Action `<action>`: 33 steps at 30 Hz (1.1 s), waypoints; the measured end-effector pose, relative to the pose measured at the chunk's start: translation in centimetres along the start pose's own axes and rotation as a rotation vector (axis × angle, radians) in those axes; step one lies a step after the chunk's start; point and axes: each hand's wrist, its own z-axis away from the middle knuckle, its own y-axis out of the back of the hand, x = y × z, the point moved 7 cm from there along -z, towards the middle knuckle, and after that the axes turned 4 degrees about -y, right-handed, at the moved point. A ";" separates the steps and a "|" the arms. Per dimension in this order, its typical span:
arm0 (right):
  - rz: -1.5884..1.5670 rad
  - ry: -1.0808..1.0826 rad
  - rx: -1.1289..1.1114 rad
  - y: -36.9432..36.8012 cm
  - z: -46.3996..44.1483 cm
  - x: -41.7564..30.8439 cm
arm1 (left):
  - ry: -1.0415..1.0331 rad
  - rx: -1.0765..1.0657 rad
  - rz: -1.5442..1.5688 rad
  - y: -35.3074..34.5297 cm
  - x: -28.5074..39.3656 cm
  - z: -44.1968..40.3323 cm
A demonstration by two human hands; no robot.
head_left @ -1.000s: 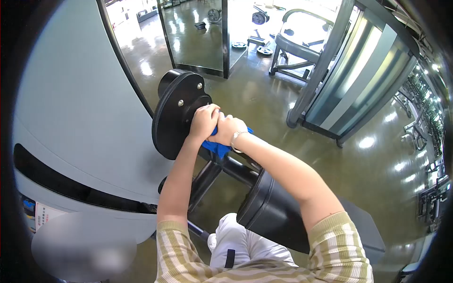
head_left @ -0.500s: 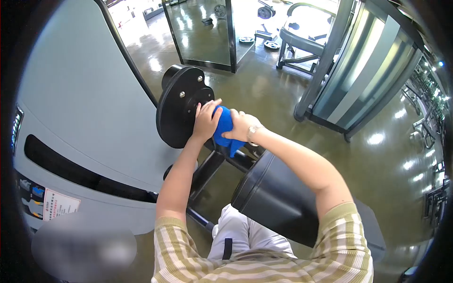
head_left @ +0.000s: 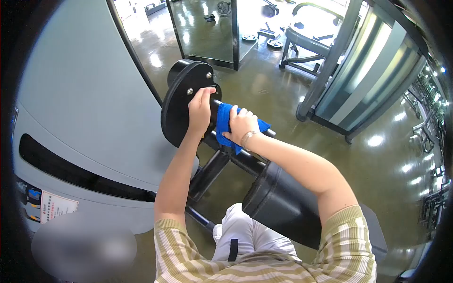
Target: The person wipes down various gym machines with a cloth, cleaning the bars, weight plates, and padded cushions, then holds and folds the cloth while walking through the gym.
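Note:
My right hand (head_left: 243,123) is closed on a blue cloth (head_left: 223,123), which is wrapped around the black padded roller bar of an exercise machine. A loose end of the cloth sticks out past my fingers on the right, and another hangs below. My left hand (head_left: 200,113) is at the bar's inner end, against the black round disc (head_left: 181,104) with silver bolts. Its fingers are together and bent over the hub there; the thumb is hidden. Below the bar, black frame tubes (head_left: 210,174) lead down to a black padded seat (head_left: 283,207) beside my legs.
The machine's large grey housing (head_left: 89,108) fills the left side, with a printed label (head_left: 57,207) low on it. A mirror panel (head_left: 207,30) stands ahead. Another machine with a translucent cover (head_left: 363,75) is at the right. Weight plates (head_left: 274,44) lie on the floor farther off.
My left hand has come away from the cloth and shifted up against the disc and hub. My right hand stays on the cloth, which now spreads wider along the bar.

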 end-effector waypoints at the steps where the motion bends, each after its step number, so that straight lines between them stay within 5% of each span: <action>1: 0.006 -0.016 0.010 -0.2 -1.2 -0.9 | -0.020 0.016 -0.016 0.5 0.3 0.2; 7: -0.160 -0.037 0.016 -2.9 -8.6 -4.7 | -0.155 -0.049 -0.167 1.9 -0.1 2.1; 9: -0.157 0.108 0.043 -1.9 -8.1 -5.3 | -0.133 -0.061 -0.146 1.8 -0.8 2.6; 20: -0.209 0.098 -0.103 -0.6 -2.7 -0.1 | 0.018 -0.050 -0.197 2.6 0.5 2.9; 31: -0.520 -0.025 -0.156 -0.3 6.9 10.1 | -0.495 -0.232 -0.688 -4.7 0.2 3.6; 33: -0.485 -0.045 -0.143 -0.6 6.9 9.5 | -0.455 -0.539 -0.740 -6.8 0.0 3.3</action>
